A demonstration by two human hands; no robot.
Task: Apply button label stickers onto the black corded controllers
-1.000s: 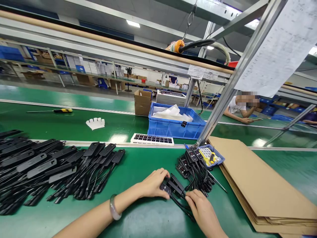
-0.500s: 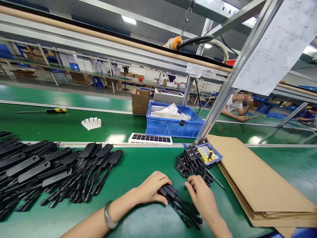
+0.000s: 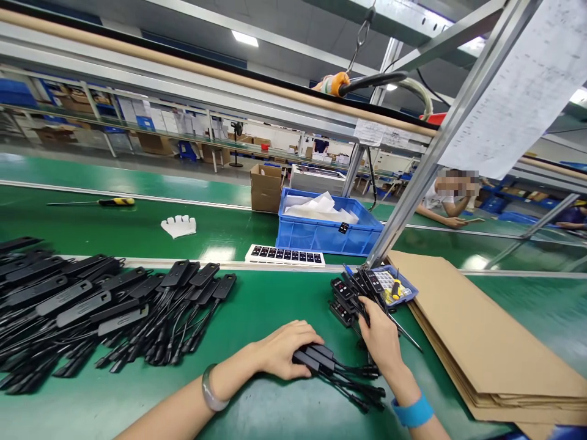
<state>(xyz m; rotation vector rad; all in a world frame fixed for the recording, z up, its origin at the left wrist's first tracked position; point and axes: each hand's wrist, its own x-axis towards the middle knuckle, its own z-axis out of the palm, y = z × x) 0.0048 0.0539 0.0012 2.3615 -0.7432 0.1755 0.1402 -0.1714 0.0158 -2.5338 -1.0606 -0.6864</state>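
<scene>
My left hand (image 3: 291, 348) curls over a bundle of black cabled controllers (image 3: 321, 359) on the green table, its fingers wrapped round their flat bodies. The cables of that bundle fan out to the right, ending in plugs. Farther right, my right hand (image 3: 378, 333) reaches into a second heap of black controllers (image 3: 342, 290), which show small red marks on their faces. Its fingers close round cables in this heap; how many they hold is hidden. At the left lies a large pile of similar black controllers (image 3: 123, 293) with cables.
Behind the heap sits a small blue tray (image 3: 410, 293) with a yellow-handled tool. Flat cardboard sheets (image 3: 477, 330) are stacked at right. A white label strip (image 3: 284, 255), a blue crate (image 3: 321, 235), a white glove (image 3: 178, 226) and a screwdriver (image 3: 117, 201) lie farther back. A co-worker (image 3: 447, 198) sits beyond.
My right hand has moved forward into the heap at the right and closed on cables there, shifting some controllers. My left hand stays on its bundle. The view has turned slightly left.
</scene>
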